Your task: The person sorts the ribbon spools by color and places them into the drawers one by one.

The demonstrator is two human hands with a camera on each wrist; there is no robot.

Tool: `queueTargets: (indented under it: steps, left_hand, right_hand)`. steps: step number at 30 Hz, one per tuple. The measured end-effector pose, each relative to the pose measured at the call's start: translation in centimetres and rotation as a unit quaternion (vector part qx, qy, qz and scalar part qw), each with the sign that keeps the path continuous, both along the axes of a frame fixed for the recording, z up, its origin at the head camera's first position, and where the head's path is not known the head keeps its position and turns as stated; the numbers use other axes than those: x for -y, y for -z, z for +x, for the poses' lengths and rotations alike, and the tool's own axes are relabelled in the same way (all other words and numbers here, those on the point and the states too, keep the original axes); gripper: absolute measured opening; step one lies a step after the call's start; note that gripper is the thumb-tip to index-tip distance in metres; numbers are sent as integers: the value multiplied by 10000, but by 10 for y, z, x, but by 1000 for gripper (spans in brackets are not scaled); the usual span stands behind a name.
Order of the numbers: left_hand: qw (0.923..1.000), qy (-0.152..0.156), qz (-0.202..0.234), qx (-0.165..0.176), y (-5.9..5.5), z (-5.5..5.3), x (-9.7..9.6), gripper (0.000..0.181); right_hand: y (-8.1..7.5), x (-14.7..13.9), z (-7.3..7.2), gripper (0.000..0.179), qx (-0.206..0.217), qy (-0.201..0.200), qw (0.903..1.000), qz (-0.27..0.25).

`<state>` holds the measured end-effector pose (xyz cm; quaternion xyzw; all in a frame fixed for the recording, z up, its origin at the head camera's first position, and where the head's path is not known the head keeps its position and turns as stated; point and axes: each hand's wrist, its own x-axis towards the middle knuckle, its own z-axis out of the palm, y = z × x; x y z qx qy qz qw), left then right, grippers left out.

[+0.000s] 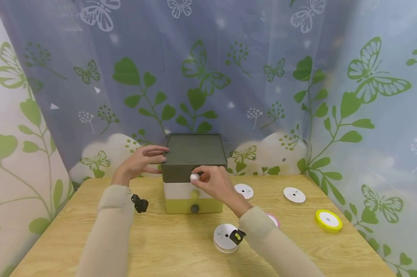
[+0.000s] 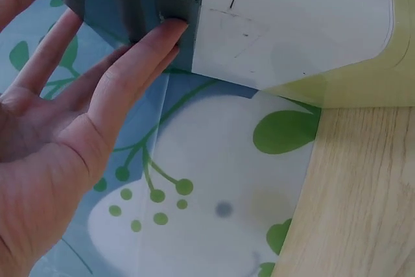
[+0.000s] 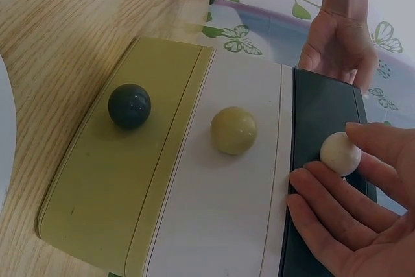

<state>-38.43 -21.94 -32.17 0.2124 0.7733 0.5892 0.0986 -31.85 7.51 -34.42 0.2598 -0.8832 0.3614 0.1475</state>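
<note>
A small three-tier drawer box [image 1: 194, 150] stands on the table, dark green on top, white in the middle, yellow-green below. Each tier has a round knob: white [image 3: 340, 154], yellow [image 3: 233, 131] and dark [image 3: 129, 106]. My right hand [image 1: 213, 182] pinches the white knob of the top drawer between thumb and forefinger, its other fingers lying along the dark drawer front. At the box's upper left side, my left hand [image 1: 140, 163] has its fingers extended, fingertips touching the dark top tier [image 2: 123, 4]. All three drawers look closed.
White ribbon spools lie on the wooden table [image 1: 160, 246]: one in front [image 1: 226, 238], one beside the box [image 1: 244, 191], another farther right [image 1: 294, 195]. A yellow-rimmed spool [image 1: 328, 221] sits near the right edge. A pink-rimmed spool [image 1: 273, 220] is partly hidden by my right sleeve. Behind hangs a butterfly-patterned curtain [image 1: 264, 46].
</note>
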Motion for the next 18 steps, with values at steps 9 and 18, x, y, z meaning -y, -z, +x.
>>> queueTargets:
  steps: [9,18]
  left_hand:
    - [9997,-16,210,117,6,-2,4,57]
    - [9995,-201,194,172,4,-2,3,59]
  right_hand:
    - [0,1,0,21,-155,-28,9998,98]
    - [-3,-1,7,20,-149,-107,9997,136]
